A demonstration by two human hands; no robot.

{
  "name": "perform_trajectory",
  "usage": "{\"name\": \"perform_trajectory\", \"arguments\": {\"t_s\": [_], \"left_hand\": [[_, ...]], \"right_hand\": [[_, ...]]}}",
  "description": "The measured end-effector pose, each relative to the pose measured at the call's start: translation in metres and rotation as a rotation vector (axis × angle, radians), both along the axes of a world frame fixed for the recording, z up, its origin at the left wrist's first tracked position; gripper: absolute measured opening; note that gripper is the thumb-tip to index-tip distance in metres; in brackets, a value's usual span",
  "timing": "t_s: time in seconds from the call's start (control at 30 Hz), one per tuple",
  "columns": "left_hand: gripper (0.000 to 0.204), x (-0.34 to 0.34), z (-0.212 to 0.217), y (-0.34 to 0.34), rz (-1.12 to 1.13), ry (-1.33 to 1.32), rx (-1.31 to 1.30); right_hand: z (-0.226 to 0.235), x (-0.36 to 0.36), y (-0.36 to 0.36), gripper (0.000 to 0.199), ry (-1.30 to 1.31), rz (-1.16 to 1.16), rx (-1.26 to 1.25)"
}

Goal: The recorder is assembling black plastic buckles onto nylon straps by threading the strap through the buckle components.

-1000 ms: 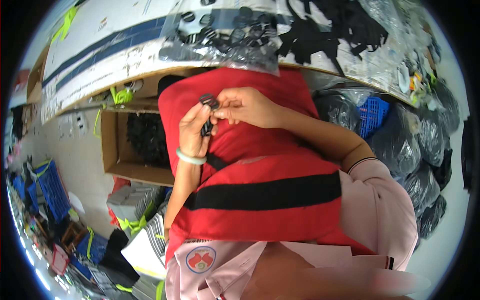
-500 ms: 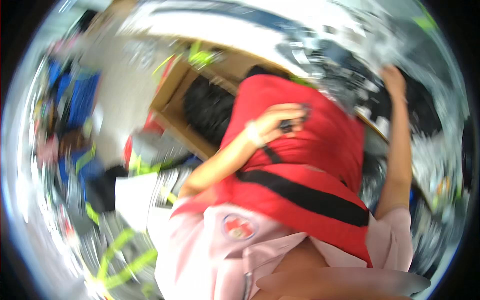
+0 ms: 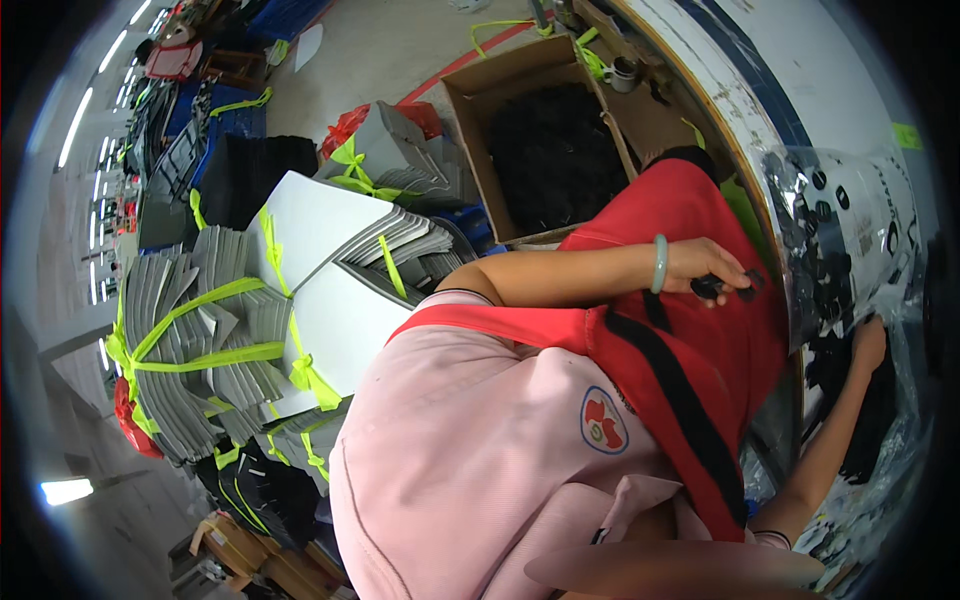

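Observation:
My left hand, with a pale green bangle on its wrist, is closed around small black pieces in front of my red apron. At the far right, my right hand reaches down to a heap of black pieces on the worktable. Its fingers are mostly hidden, so what they grip does not show. Beside that hand lies a clear plastic bag with dark printed spots, with more black pieces in and under it.
A cardboard box filled with black pieces stands on the floor beyond my lap. To the left are stacks of grey sheets tied with yellow-green strips. A cup sits near the table edge.
The view has turned and sharpened, so the tied stacks at left show more and my right arm sits lower at the right. The left hand still holds black pieces.

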State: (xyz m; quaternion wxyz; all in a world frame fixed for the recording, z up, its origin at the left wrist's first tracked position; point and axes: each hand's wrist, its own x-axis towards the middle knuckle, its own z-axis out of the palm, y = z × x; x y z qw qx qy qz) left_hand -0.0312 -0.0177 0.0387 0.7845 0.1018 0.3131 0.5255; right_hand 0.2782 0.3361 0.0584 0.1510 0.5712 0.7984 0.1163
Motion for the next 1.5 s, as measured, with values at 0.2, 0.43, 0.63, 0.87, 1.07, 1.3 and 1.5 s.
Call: {"name": "perform_trajectory", "arguments": {"t_s": [0.2,0.43,0.63,0.87,1.07,1.3,1.5], "left_hand": [[0.021,0.003,0.004,0.005,-0.080,0.049,0.090],[0.021,-0.027,0.016,-0.003,-0.159,-0.012,0.063],[0.014,-0.017,0.039,0.024,-0.144,-0.057,0.079],[0.012,-0.006,0.088,0.058,0.159,0.547,0.184],[0.016,0.000,0.077,0.051,0.369,0.595,0.297],[0.013,0.007,0.061,0.044,0.474,0.734,0.273],[0.016,-0.001,0.053,0.043,0.611,1.294,0.575]], "right_hand": [[0.002,0.073,0.013,0.034,0.232,0.094,0.165],[0.058,0.021,-0.030,0.028,0.969,0.193,0.220],[0.139,-0.068,-0.074,0.027,1.475,0.126,0.148],[0.116,-0.147,-0.189,0.020,1.717,0.188,-0.825],[0.090,-0.152,-0.231,0.018,1.706,-0.154,-1.039],[0.076,-0.152,-0.243,0.020,1.866,-0.295,-1.172],[0.064,-0.163,-0.252,0.020,2.024,-0.275,-1.067]]}}
